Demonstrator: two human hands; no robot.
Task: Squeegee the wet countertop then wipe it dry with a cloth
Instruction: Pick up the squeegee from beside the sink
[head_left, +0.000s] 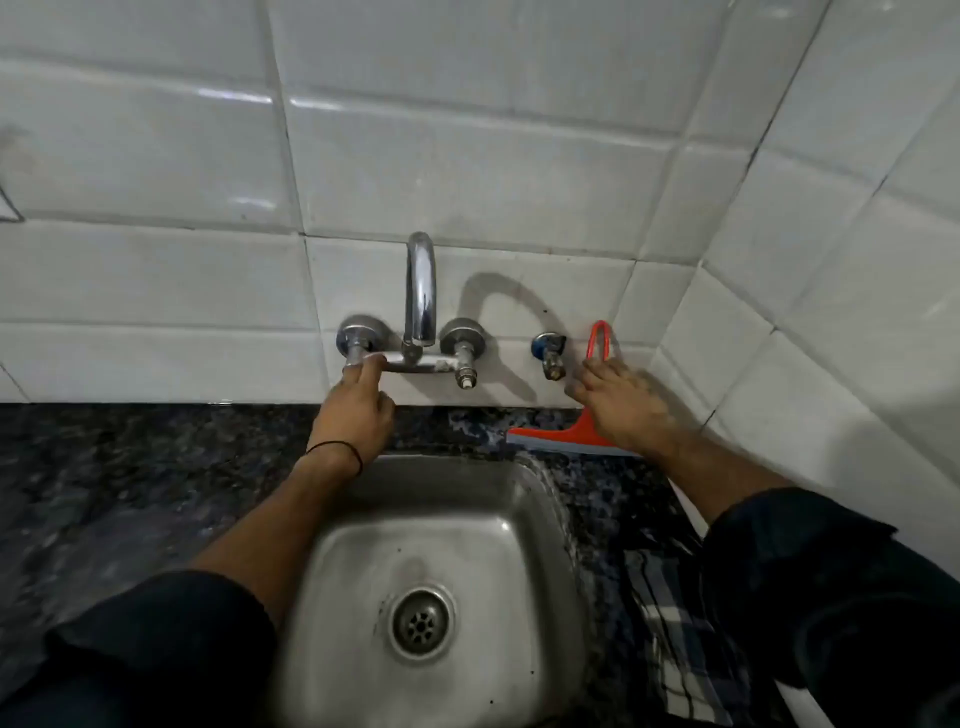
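Note:
An orange squeegee (569, 435) stands against the tiled wall right of the tap, its blade on the dark speckled countertop (156, 467) and its loop handle pointing up. My right hand (621, 402) lies blurred over the middle of the handle with fingers stretched, and whether it grips is hidden. My left hand (358, 402) reaches up to the left tap handle (358, 340), fingertips pinched on it. A dark checked cloth (670, 613) lies on the counter right of the sink, partly under my right sleeve.
A steel sink (530, 499) with a round drain sits in the counter in front of me. A chrome spout (422, 291) rises from the wall mixer, with a second handle (462, 343) and a small angle valve (549, 353) to the right. White tiled walls meet in a corner at the right.

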